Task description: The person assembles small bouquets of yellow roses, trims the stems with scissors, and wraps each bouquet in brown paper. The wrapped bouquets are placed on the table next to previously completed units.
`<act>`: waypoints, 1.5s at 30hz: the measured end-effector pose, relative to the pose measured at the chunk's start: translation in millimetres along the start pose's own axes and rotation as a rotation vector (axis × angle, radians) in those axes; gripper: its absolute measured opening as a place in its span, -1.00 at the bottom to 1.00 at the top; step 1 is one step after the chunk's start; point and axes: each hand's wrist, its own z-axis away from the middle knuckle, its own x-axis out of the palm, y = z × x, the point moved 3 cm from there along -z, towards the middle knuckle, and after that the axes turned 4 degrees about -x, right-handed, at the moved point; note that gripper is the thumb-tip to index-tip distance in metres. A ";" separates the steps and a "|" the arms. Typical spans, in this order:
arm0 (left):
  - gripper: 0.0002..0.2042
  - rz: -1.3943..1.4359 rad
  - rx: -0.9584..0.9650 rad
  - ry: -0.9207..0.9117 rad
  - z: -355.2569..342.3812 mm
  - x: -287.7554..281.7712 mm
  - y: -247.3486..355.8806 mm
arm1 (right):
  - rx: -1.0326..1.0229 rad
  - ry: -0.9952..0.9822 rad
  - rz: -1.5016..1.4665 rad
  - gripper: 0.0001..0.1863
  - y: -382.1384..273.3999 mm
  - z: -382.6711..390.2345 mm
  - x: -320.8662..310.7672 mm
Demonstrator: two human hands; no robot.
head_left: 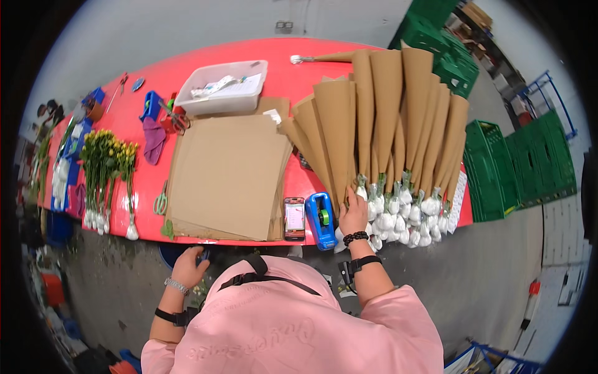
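Red table [144, 187], left hand [187, 267] by its near edge, thumb spread from fingers, right hand [355, 215] against paper-wrapped bunches [385, 118] at right, grip unclear, blue tape dispenser [321, 234] beside it, brown paper sheets [227, 174], white tub [221, 106] beyond.

Watching by remote feed, I see a glossy red tabletop [283, 84] along a pale wall [218, 40], a double wall socket [284, 27] beyond its far edge. Grey floor [492, 262] spreads past the near edge; green plastic crates [541, 159] stand off the right edge, a whitish side wall [529, 53] behind.
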 end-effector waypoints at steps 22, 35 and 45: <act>-0.73 0.613 -1.171 -0.026 200.2 87.8 -207.8 | -0.049 -0.880 -0.160 -0.56 -98.9 74.9 115.4; -0.57 0.075 -0.705 0.556 -125.6 -108.7 -408.7 | 0.158 -0.389 -0.156 -0.57 -177.6 34.6 110.5; -0.49 0.205 -0.706 0.429 -277.3 -145.4 -497.5 | 0.661 -0.826 0.060 -0.47 -187.3 231.9 75.0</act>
